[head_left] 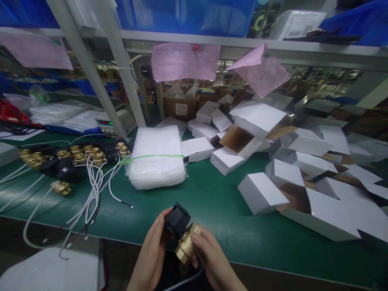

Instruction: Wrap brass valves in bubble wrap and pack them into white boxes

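Now holding a brass valve (pixel 185 245), tilted, at the near edge of the green bench (pixel 209 194). Gripping its black housing (pixel 177 220) with the left hand (pixel 155 240), and pressing thumb and fingers of the right hand (pixel 209 248) onto the brass body. Just beyond, backed by a bundle of bubble wrap (pixel 157 173) under a green strap (pixel 159 156). Flanked on the left by more valves (pixel 78 157) with white cables (pixel 95 184), on the right by piled white boxes (pixel 263 192). Overlooked by pink sheets (pixel 184 62) hanging below blue bins (pixel 188 16).
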Tool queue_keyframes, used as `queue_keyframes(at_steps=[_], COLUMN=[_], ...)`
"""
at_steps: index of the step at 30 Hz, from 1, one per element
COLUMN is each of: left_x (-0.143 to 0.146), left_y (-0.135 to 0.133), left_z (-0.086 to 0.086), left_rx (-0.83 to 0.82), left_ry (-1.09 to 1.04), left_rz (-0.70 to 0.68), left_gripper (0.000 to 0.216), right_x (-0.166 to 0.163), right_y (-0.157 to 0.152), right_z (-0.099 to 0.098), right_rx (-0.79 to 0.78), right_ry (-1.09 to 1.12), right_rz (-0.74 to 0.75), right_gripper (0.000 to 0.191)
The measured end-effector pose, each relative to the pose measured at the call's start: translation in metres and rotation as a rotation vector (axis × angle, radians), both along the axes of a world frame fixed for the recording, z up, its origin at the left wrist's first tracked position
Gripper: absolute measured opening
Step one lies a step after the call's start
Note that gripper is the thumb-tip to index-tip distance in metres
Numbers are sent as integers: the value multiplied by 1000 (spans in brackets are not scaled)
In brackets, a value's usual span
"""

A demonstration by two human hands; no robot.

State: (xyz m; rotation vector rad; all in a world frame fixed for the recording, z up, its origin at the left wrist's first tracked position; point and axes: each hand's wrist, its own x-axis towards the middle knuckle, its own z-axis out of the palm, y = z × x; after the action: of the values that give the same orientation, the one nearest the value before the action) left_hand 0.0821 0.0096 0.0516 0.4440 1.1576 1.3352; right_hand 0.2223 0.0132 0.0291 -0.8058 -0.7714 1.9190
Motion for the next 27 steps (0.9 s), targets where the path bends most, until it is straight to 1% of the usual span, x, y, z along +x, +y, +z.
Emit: queue_keyframes(at_steps=[2, 5, 8, 10, 13, 15, 16, 17, 19, 20, 21, 22, 23, 24, 25, 27], left_x=[-7, -18, -29, -33, -32, -26, -23, -19, -13, -12, -12, -13, -15, -18, -20, -21], left_y=[-3, -3, 0, 1, -4, -11, -14, -18, -22, -23, -22, -21, -19, -16, -14, -11], left_z=[5, 13, 14, 11, 9, 14, 18, 23, 32, 35, 37, 37, 37, 36, 36, 36], left_rx=[64, 150, 163, 128, 68, 52, 42, 21, -52, -93, -130, -151, -145, -114, -63, 64], left_ry=[85, 274, 523, 597, 523, 428, 357, 268, 72, -14, -79, -108, -89, -11, 127, 477], left_rz=[-51, -143, -239, -294, -306, -227, -167, -110, -43, -40, -46, -48, -34, -5, 30, 102], left_gripper=[78, 70, 66, 63, 56, 52, 51, 50, 50, 53, 58, 63, 66, 67, 64, 49], right_x=[7, 15, 17, 18, 27, 37, 41, 45, 45, 41, 36, 30, 25, 21, 20, 24], right_y=[3, 6, 6, 6, 9, 15, 19, 23, 27, 26, 24, 19, 13, 7, 1, -6], right_z=[10, 23, 28, 31, 42, 48, 49, 47, 37, 29, 21, 15, 12, 13, 18, 37], right_rx=[191, 424, 665, 736, 718, 705, 711, 722, 742, 741, 728, 717, 708, 694, 677, 613], right_ry=[-233, -512, -685, -735, -739, -685, -655, -638, -654, -673, -681, -675, -666, -660, -650, -595], right_rz=[2, 0, 5, 26, 98, 207, 244, 241, 124, 52, 15, 30, 93, 181, 277, 433], right_gripper=[38, 19, 14, 13, 16, 24, 24, 22, 28, 34, 38, 39, 38, 37, 35, 32])
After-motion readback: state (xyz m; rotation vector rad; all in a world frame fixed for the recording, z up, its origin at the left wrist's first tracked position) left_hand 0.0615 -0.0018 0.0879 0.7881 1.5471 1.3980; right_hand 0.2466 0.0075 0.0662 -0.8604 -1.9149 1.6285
